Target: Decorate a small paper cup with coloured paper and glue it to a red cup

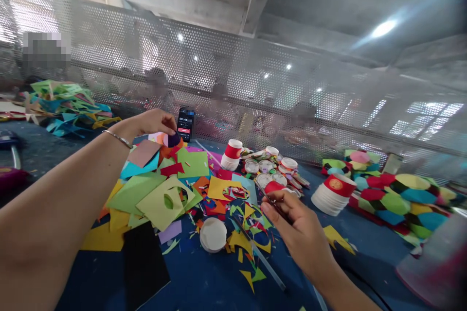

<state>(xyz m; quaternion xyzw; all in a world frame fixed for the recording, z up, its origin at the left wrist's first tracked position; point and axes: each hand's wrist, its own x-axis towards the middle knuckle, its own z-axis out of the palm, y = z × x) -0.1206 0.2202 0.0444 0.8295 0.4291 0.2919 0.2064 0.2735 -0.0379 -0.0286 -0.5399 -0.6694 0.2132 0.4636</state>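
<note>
My left hand (158,122) reaches to the back of a heap of coloured paper, fingers pinched together on a dark purple piece of paper (172,140). Orange and pink pieces lie right beneath it. Over the paper scraps, my right hand (297,221) is closed around a pair of scissors (269,200), whose thin blades point up and left; their handles are mostly hidden in the palm. In front of the hands lie a light green sheet (158,201) with cut-outs, a yellow sheet (219,187), a black sheet (144,265) and a white paper cup (213,235).
A phone (185,126) showing a timer leans against the perforated metal screen (233,82). Stacked red-and-white paper cups (333,195) stand right, near multicoloured paper balls (397,204). A glue stick (268,267) lies in front. Cut paper (62,102) is piled far left.
</note>
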